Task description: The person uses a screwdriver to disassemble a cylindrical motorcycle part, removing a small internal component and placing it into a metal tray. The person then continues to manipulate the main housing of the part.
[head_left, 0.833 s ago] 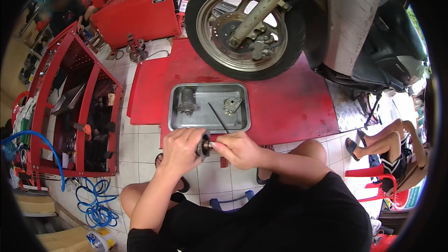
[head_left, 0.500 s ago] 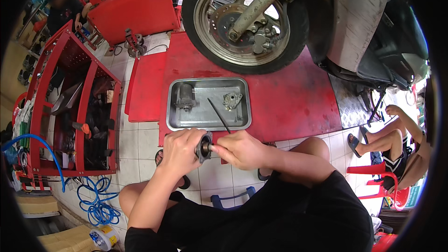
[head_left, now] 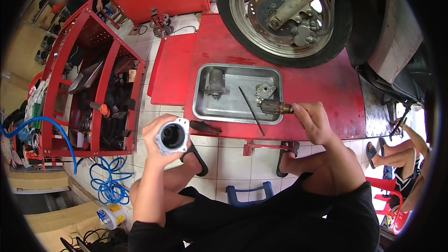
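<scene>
My left hand (head_left: pixel 152 136) is wrapped around a hollow metal motor housing (head_left: pixel 181 124), whose flanged round mouth faces up toward me. Off to the right, my right hand (head_left: pixel 313 123) pinches the end of an armature (head_left: pixel 273 107), a ribbed motor core lying sideways over the tray's right side. The two parts are fully apart. Inside the shallow metal tray (head_left: pixel 224 119), a small cylindrical motor (head_left: pixel 215 83) stands at the left and a cast metal end cover (head_left: pixel 264 90) lies at the right. A thin dark rod (head_left: pixel 252 112) slants across the tray's near rim.
Beneath the tray is a red platform (head_left: pixel 322 88), with a scooter's front wheel (head_left: pixel 284 18) behind. A dark handle-like piece (head_left: pixel 205 128) lies near the platform's edge. At left stand a red tool cart (head_left: pixel 100 93) and coiled blue hose (head_left: pixel 109 179). Another person's legs (head_left: pixel 396 156) show at right.
The armature has come out of the motor housing. My hands have moved apart, the left with the housing, the right with the armature. The whole view has shifted, putting the tray further right.
</scene>
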Demonstrator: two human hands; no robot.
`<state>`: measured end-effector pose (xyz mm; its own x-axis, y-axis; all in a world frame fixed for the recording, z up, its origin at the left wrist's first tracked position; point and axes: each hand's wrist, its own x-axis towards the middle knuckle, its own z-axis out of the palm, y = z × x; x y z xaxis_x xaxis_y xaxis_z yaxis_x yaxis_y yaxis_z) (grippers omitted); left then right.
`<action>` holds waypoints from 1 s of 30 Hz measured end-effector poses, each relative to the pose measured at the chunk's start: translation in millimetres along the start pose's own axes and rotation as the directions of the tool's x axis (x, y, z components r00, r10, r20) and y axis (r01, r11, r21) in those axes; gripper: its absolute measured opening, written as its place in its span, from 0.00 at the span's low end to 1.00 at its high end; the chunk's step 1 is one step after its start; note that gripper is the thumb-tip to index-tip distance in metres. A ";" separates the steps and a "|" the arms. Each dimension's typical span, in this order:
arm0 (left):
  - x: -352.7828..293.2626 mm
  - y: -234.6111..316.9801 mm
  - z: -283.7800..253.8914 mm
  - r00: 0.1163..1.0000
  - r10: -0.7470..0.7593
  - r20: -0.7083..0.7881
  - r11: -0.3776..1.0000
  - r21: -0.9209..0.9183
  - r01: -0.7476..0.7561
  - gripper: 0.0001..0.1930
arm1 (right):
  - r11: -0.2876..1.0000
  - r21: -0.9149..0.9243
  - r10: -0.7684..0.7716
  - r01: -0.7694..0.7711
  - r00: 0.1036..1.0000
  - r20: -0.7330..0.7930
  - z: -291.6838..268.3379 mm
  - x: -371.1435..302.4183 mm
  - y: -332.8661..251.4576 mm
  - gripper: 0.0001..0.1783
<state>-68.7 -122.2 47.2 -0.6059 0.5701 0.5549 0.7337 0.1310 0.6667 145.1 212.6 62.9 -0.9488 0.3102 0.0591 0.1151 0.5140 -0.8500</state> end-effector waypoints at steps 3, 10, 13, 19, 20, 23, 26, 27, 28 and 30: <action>-0.7 6.9 6.4 0.999 0.014 0.043 0.986 -0.166 -0.006 0.26 | 0.994 -0.099 -0.035 0.038 0.999 0.036 3.0 11.1 -4.7 0.21; 13.2 35.5 30.6 0.996 0.060 0.061 0.981 -0.187 -0.048 0.24 | 0.973 -0.201 0.086 -0.110 0.989 -0.123 8.3 45.8 26.9 0.23; 24.9 50.2 42.4 0.999 0.001 0.033 0.982 -0.187 0.005 0.23 | 0.959 -0.254 0.085 -0.125 0.983 -0.161 18.3 74.1 52.2 0.25; 45.4 56.6 66.6 0.997 -0.075 -0.012 0.970 -0.234 0.070 0.20 | 0.947 -0.111 0.285 -0.302 0.948 -0.141 55.7 125.6 109.8 0.24; 46.1 55.4 66.7 0.996 -0.089 -0.021 0.968 -0.239 0.082 0.20 | 0.928 -0.054 0.361 -0.370 0.924 -0.126 61.1 130.5 111.6 0.23; 48.6 51.5 65.5 0.994 -0.099 -0.038 0.972 -0.218 0.089 0.19 | 0.850 0.064 0.526 -0.523 0.847 -0.074 68.3 139.9 118.9 0.21; 48.5 50.9 59.9 0.987 -0.152 -0.059 0.968 -0.212 0.136 0.18 | 0.886 -0.101 0.445 -0.453 0.891 -0.086 58.6 137.5 125.8 0.19; 48.9 51.0 57.4 0.984 -0.162 -0.066 0.967 -0.211 0.145 0.17 | 0.903 -0.283 0.309 -0.323 0.946 -0.094 53.9 134.2 125.7 0.19; 49.6 51.1 54.9 0.982 -0.173 -0.074 0.965 -0.211 0.154 0.16 | 0.871 -0.455 0.169 -0.185 0.983 -0.075 50.5 132.0 125.5 0.19; 49.3 50.2 52.9 0.977 -0.193 -0.089 0.960 -0.225 0.169 0.15 | 0.790 -0.603 0.062 -0.107 0.993 -0.095 47.6 129.1 121.4 0.19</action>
<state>-45.5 -44.6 81.7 -0.7609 0.4597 0.4580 0.5328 0.0397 0.8453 22.6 277.0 -57.6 -0.9074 0.4165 0.0557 0.3703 0.8553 -0.3624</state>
